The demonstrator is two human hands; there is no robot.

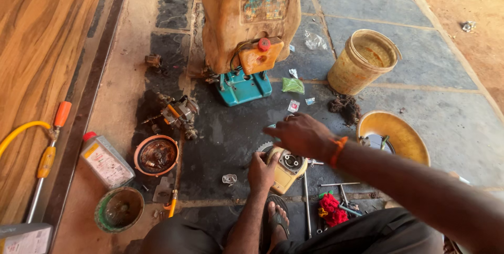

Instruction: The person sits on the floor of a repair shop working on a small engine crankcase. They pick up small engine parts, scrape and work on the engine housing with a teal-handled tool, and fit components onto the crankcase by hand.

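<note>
Left hand [262, 171] clasped on the cream engine cover [286, 171], lying on the stone floor [231, 133] near its front edge, just before a sandalled foot. Right hand [302, 135] released, fingers spread, hovering above the cover. Beyond: dirty tank [247, 12], carburettor [178, 115] left, yellow bucket [362, 62] right.

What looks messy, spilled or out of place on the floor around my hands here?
Plenty: a yellow bucket lies tipped on its side, dark oily stains spread around the dismantled carburettor, and torn wrappers litter the slabs. Your left hand steadies a cream engine part; right hand hovers above.
</note>
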